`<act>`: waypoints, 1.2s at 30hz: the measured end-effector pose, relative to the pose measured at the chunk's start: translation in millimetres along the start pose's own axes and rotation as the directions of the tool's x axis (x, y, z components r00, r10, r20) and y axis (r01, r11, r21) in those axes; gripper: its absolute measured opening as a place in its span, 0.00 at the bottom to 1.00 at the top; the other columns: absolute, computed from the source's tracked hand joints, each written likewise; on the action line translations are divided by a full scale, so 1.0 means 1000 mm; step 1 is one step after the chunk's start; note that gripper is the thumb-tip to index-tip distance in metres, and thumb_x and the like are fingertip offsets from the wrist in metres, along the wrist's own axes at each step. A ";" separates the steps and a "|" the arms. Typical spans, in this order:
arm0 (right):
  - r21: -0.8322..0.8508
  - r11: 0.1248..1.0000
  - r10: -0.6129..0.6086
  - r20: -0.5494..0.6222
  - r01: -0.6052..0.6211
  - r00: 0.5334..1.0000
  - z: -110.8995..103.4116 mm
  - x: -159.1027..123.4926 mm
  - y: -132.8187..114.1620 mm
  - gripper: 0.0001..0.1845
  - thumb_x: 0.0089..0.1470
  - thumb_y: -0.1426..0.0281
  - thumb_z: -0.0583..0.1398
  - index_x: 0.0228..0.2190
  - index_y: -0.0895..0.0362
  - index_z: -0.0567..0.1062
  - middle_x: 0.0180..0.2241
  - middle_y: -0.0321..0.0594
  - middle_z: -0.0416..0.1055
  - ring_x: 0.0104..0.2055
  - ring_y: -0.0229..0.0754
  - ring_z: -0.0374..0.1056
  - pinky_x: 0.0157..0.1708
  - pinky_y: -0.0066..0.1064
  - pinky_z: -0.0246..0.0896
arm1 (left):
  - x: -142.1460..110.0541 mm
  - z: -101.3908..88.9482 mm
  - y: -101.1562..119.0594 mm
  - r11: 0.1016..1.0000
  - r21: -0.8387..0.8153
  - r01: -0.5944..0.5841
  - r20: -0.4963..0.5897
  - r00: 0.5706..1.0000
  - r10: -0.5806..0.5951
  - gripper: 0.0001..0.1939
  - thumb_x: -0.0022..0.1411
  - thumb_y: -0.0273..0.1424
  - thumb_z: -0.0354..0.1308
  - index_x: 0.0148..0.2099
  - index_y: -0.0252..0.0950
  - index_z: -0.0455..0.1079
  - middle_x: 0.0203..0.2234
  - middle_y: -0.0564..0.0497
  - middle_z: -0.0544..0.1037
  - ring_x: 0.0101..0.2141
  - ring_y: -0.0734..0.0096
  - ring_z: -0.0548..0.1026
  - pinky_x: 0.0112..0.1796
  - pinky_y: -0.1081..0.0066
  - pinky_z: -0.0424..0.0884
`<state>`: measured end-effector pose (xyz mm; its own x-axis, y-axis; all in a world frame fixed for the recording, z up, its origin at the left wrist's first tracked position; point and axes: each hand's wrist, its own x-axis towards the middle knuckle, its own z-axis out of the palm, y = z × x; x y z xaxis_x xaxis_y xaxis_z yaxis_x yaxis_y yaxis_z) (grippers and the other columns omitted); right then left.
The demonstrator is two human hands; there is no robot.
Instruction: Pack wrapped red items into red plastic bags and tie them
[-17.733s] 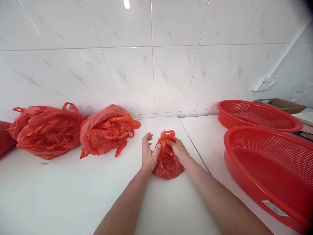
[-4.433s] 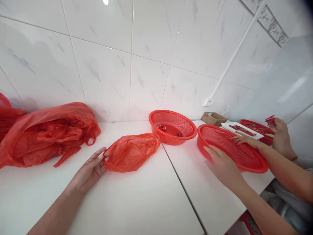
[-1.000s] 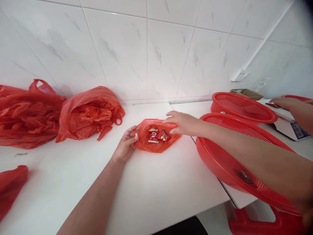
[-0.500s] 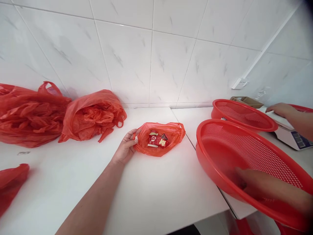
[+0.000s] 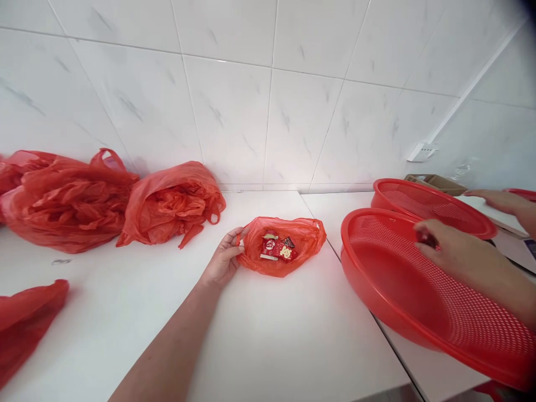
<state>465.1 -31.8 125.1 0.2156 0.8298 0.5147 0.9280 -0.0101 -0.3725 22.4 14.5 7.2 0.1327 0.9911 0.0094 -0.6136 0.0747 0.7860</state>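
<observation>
My left hand [image 5: 226, 257] pinches the left edge of a small red plastic bag [image 5: 307, 237] that lies with its mouth open on the white table. Inside the bag are several small wrapped snacks [image 5: 287, 253], mostly red with some pale and dark ones. My right hand [image 5: 446, 245] is raised over the far part of a large red perforated basket [image 5: 355, 279], its fingers closed round a small dark red packet [image 5: 427, 239]. The packet is partly covered by the fingers and blurred, so its exact kind is unclear.
Bulging red plastic bags [image 5: 75, 206] stand along the wall at left, another [image 5: 184, 195] beside them. A red bag [image 5: 29, 324] lies front left. Behind the large basket sits a second red basket [image 5: 381, 195]. Another person's hand [image 5: 498, 200] rests near a white scale at right.
My right hand has risen from inside the near basket and now holds a small dark red packet. My left hand keeps its grip on the bag. The view has shifted slightly.
</observation>
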 end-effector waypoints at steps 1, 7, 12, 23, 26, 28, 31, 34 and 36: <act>-0.060 0.997 -0.053 0.068 0.057 0.996 -0.003 -0.003 -0.024 0.07 0.42 0.65 0.62 0.28 0.49 0.71 0.28 0.38 0.73 0.23 0.40 0.64 0.25 0.36 0.48 | 0.000 0.000 0.000 1.000 0.000 -0.002 0.004 1.000 0.002 0.24 0.49 0.20 0.62 0.49 0.42 0.67 0.58 0.51 0.67 0.45 0.70 0.72 0.39 0.73 0.70; 0.238 0.907 -0.395 0.191 0.348 0.899 0.042 -0.054 -0.170 0.17 0.51 0.74 0.54 0.43 0.47 0.66 0.37 0.36 0.72 0.36 0.41 0.69 0.32 0.32 0.61 | -0.001 -0.001 0.001 1.000 -0.005 -0.015 0.023 1.000 0.015 0.23 0.51 0.22 0.61 0.49 0.42 0.67 0.58 0.51 0.66 0.41 0.74 0.73 0.38 0.74 0.70; 0.231 0.878 -0.472 0.262 0.420 0.842 0.132 -0.050 -0.187 0.20 0.48 0.82 0.52 0.42 0.54 0.68 0.42 0.42 0.70 0.44 0.44 0.67 0.41 0.36 0.63 | -0.003 -0.001 0.003 1.000 -0.009 -0.018 0.016 1.000 0.018 0.23 0.50 0.22 0.62 0.49 0.42 0.67 0.58 0.50 0.65 0.38 0.76 0.73 0.36 0.76 0.69; 0.161 0.966 -0.181 -0.145 0.204 0.973 0.174 -0.059 -0.110 0.34 0.54 0.60 0.56 0.58 0.61 0.55 0.58 0.57 0.56 0.60 0.55 0.54 0.55 0.49 0.55 | 0.001 -0.005 0.000 0.839 0.516 -0.171 -0.254 0.905 0.341 0.34 0.51 0.40 0.64 0.58 0.44 0.56 0.42 0.48 0.69 0.36 0.71 0.71 0.33 0.72 0.69; 0.260 0.965 -0.026 -0.070 0.043 0.997 0.184 -0.048 -0.093 0.37 0.55 0.55 0.55 0.59 0.62 0.55 0.56 0.59 0.59 0.58 0.57 0.56 0.54 0.50 0.55 | -0.009 0.002 -0.001 0.774 0.632 -0.046 -0.298 0.907 0.297 0.40 0.47 0.42 0.67 0.59 0.45 0.55 0.53 0.42 0.64 0.42 0.65 0.71 0.35 0.70 0.70; 0.345 0.937 0.060 -0.019 -0.050 0.998 0.190 -0.040 -0.090 0.40 0.52 0.52 0.56 0.59 0.63 0.54 0.57 0.60 0.58 0.59 0.57 0.55 0.55 0.50 0.53 | -0.015 0.008 -0.002 0.775 0.631 0.049 -0.347 0.911 0.224 0.45 0.44 0.41 0.69 0.62 0.44 0.52 0.55 0.39 0.63 0.41 0.62 0.72 0.33 0.69 0.70; 0.495 0.863 0.075 0.067 -0.098 0.995 0.199 -0.031 -0.097 0.43 0.48 0.53 0.59 0.59 0.62 0.55 0.59 0.57 0.56 0.60 0.55 0.54 0.56 0.46 0.52 | -0.013 0.018 -0.001 0.803 0.582 0.129 -0.398 0.906 0.143 0.49 0.41 0.36 0.70 0.63 0.42 0.50 0.48 0.40 0.70 0.37 0.62 0.74 0.32 0.68 0.69; 0.613 0.774 0.110 0.117 -0.159 0.987 0.207 -0.028 -0.110 0.30 0.50 0.58 0.57 0.52 0.59 0.65 0.53 0.51 0.65 0.54 0.49 0.61 0.53 0.42 0.55 | 0.004 0.033 0.008 0.715 0.693 0.093 -0.349 0.911 0.219 0.36 0.43 0.31 0.67 0.56 0.36 0.62 0.34 0.46 0.74 0.30 0.65 0.72 0.32 0.67 0.68; 0.679 0.706 0.156 0.128 -0.201 0.980 0.207 -0.028 -0.116 0.20 0.51 0.61 0.54 0.43 0.58 0.71 0.45 0.46 0.71 0.47 0.47 0.66 0.48 0.39 0.59 | 0.020 0.047 0.021 0.614 0.789 0.012 -0.278 0.899 0.339 0.25 0.44 0.28 0.63 0.48 0.34 0.69 0.28 0.50 0.72 0.28 0.68 0.70 0.32 0.68 0.66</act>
<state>288.8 61.2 -6.3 0.3169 0.8825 0.3475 0.4061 0.2049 -0.8906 48.7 31.1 52.3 -0.3050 0.9468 0.1029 0.2387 -0.0286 0.9707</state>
